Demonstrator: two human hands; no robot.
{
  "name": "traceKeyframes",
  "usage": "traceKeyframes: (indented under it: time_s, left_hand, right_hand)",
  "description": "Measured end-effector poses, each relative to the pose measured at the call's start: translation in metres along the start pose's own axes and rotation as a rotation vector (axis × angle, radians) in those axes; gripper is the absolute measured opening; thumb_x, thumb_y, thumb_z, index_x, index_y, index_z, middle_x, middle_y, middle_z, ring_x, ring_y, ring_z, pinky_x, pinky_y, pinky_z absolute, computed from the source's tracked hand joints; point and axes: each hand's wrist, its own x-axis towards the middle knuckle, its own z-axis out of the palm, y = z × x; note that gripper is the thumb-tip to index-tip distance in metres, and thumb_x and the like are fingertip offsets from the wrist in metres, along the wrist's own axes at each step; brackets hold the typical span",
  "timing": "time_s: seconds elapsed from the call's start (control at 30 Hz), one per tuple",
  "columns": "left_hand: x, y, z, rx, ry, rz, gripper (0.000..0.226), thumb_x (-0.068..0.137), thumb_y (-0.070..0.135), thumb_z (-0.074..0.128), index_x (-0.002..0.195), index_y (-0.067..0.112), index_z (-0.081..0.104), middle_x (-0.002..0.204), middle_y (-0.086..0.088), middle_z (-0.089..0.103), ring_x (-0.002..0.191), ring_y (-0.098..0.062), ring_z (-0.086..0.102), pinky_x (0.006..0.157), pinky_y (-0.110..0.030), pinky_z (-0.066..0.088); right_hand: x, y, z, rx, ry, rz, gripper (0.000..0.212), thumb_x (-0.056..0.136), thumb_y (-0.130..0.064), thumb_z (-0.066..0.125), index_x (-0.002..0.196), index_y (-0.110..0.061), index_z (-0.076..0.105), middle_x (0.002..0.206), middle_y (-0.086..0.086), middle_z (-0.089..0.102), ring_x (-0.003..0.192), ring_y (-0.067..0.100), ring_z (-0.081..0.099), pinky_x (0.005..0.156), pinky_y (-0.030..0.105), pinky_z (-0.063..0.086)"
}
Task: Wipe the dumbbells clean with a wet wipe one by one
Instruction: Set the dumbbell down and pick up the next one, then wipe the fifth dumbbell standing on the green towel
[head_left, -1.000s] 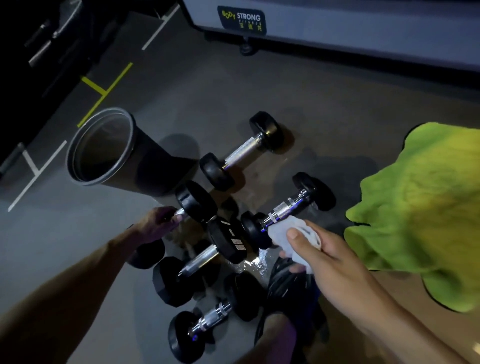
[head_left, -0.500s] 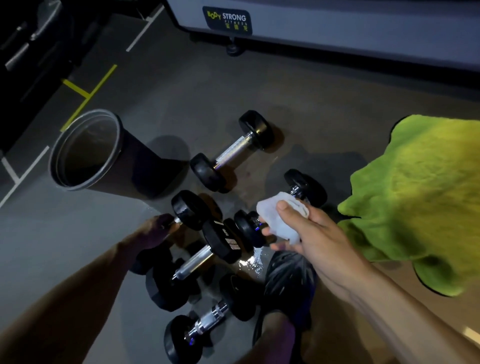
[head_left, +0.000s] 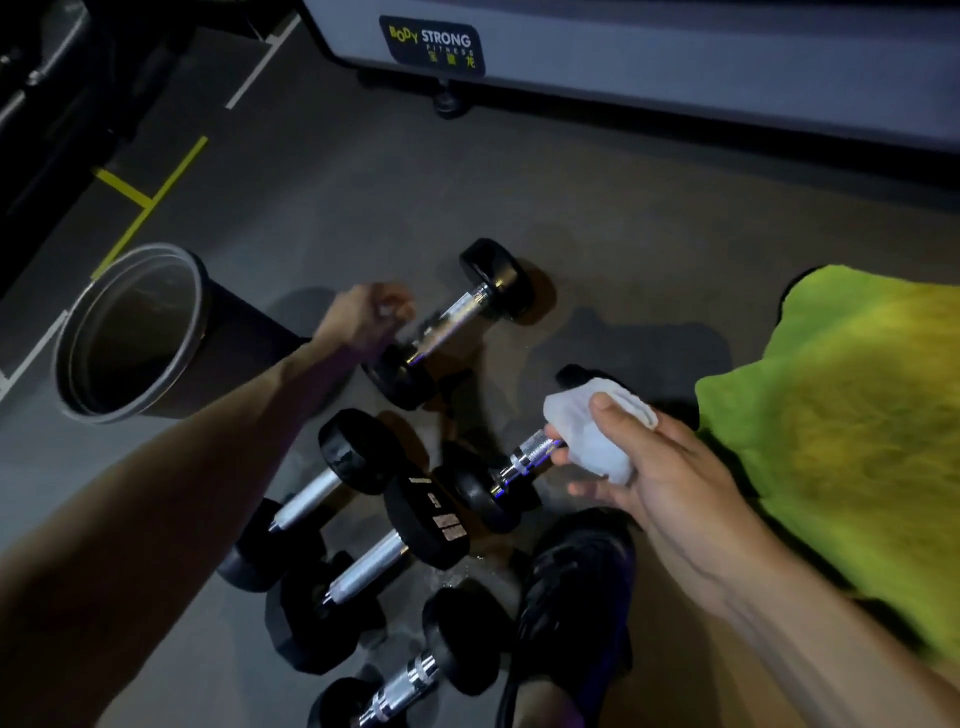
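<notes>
- The right hand (head_left: 670, 473) is pinching a white wet wipe (head_left: 592, 431) between thumb and fingers, and is wrapping it over the chrome handle of the near dumbbell (head_left: 498, 483) that is lying on the floor (head_left: 363, 197).
- The left hand (head_left: 363, 317) is hovering, blurred, beside the far dumbbell (head_left: 457, 317); the fingers look loosely curled, but whether they are gripping anything I cannot tell.
- Three more dumbbells are lying in front of the shoe (head_left: 576, 597): one (head_left: 306, 499) nearest the bin (head_left: 130, 332), one with a label (head_left: 374, 566) leaning across it, and one (head_left: 410, 670) at the bottom.
- To wipe well, I judge the wipe should be closing right round the handle and sliding along its length, with a twist so the knurling is being scrubbed.
- The heads need doing as well, faces and rims, before moving on.
- A round dumbbell is likely to roll, so steadying one head with the free hand would help.
- A damp patch is showing on the floor by the shoe, so footing needs care.
- A green cloth (head_left: 841, 441) is lying to the right.
</notes>
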Motion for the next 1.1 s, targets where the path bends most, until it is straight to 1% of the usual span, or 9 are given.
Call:
traceKeyframes:
  time_s: [0.1, 0.23, 0.4, 0.57, 0.7, 0.8, 0.87, 1.0, 1.1]
  left_hand:
    - [0.019, 0.057, 0.009, 0.009, -0.081, -0.066, 0.03, 0.095, 0.039, 0.061, 0.113, 0.019, 0.075, 0.118, -0.006, 0.073, 0.112, -0.025, 0.065, 0.085, -0.027, 0.044]
    - [0.043, 0.074, 0.037, 0.066, -0.207, -0.137, 0.036, 0.097, 0.043, 0.056, 0.117, 0.016, 0.071, 0.126, -0.01, 0.068, 0.119, -0.033, 0.062, 0.089, -0.029, 0.045]
    - [0.053, 0.076, 0.06, -0.061, -0.16, -0.168, 0.039, 0.102, 0.034, 0.057, 0.134, 0.011, 0.059, 0.133, -0.018, 0.064, 0.122, -0.038, 0.06, 0.093, -0.038, 0.047]
    - [0.048, 0.068, 0.069, -0.15, -0.146, -0.173, 0.049, 0.096, 0.048, 0.057, 0.136, 0.019, 0.054, 0.133, -0.015, 0.065, 0.121, -0.038, 0.062, 0.102, -0.049, 0.05]
    - [0.039, 0.066, 0.069, -0.235, -0.119, -0.161, 0.055, 0.083, 0.055, 0.055, 0.128, 0.026, 0.06, 0.12, -0.007, 0.071, 0.108, -0.029, 0.067, 0.095, -0.048, 0.055]
    - [0.02, 0.079, 0.056, -0.397, -0.072, -0.07, 0.01, 0.099, 0.023, 0.064, 0.107, 0.018, 0.067, 0.088, 0.003, 0.067, 0.082, -0.012, 0.061, 0.071, -0.028, 0.051]
    - [0.005, 0.09, 0.04, -0.507, -0.04, -0.005, 0.016, 0.096, 0.011, 0.061, 0.081, 0.014, 0.063, 0.07, 0.002, 0.061, 0.065, -0.004, 0.057, 0.061, -0.023, 0.045]
    - [-0.038, 0.126, -0.01, -0.719, 0.055, 0.088, 0.018, 0.081, 0.022, 0.058, 0.075, 0.009, 0.07, 0.08, -0.023, 0.072, 0.079, -0.031, 0.07, 0.078, -0.043, 0.055]
    - [-0.079, 0.167, -0.048, -0.839, 0.131, 0.263, 0.015, 0.087, 0.016, 0.062, 0.081, 0.008, 0.074, 0.083, -0.026, 0.073, 0.084, -0.03, 0.072, 0.086, -0.053, 0.057]
  right_hand:
    - [0.007, -0.003, 0.0, 0.039, 0.051, 0.011, 0.021, 0.101, -0.026, 0.058, 0.108, -0.012, 0.072, 0.095, 0.008, 0.079, 0.084, 0.021, 0.071, 0.077, 0.041, 0.054]
    - [0.015, -0.007, 0.0, 0.036, 0.075, 0.017, 0.018, 0.101, -0.024, 0.057, 0.104, -0.015, 0.072, 0.093, 0.005, 0.079, 0.084, 0.021, 0.072, 0.075, 0.039, 0.056]
    - [0.02, -0.009, 0.005, -0.004, 0.056, 0.033, 0.018, 0.102, -0.023, 0.056, 0.103, -0.016, 0.072, 0.093, 0.005, 0.079, 0.083, 0.02, 0.073, 0.07, 0.034, 0.056]
    - [0.014, -0.023, 0.008, 0.012, 0.016, 0.015, 0.018, 0.101, -0.021, 0.056, 0.104, -0.014, 0.073, 0.094, 0.008, 0.079, 0.076, 0.015, 0.071, 0.067, 0.032, 0.054]
    - [0.0, -0.038, 0.001, 0.041, -0.019, -0.059, 0.017, 0.094, -0.027, 0.068, 0.101, -0.013, 0.074, 0.096, 0.01, 0.079, 0.078, 0.018, 0.073, 0.066, 0.034, 0.055]
    - [-0.008, -0.05, -0.012, 0.096, 0.027, -0.085, 0.027, 0.077, -0.032, 0.069, 0.095, -0.012, 0.076, 0.092, 0.013, 0.079, 0.077, 0.023, 0.075, 0.059, 0.034, 0.056]
    - [-0.015, -0.06, -0.022, 0.127, 0.021, -0.108, 0.019, 0.071, -0.024, 0.076, 0.086, -0.014, 0.079, 0.091, 0.016, 0.078, 0.072, 0.024, 0.074, 0.053, 0.032, 0.058]
    - [-0.039, -0.077, -0.038, 0.212, 0.046, -0.183, 0.035, 0.07, -0.027, 0.069, 0.097, -0.005, 0.075, 0.091, 0.022, 0.076, 0.071, 0.03, 0.07, 0.053, 0.033, 0.059]
    - [-0.062, -0.082, -0.049, 0.216, 0.056, -0.267, 0.033, 0.068, -0.015, 0.076, 0.097, 0.001, 0.076, 0.095, 0.025, 0.076, 0.072, 0.031, 0.072, 0.054, 0.035, 0.061]
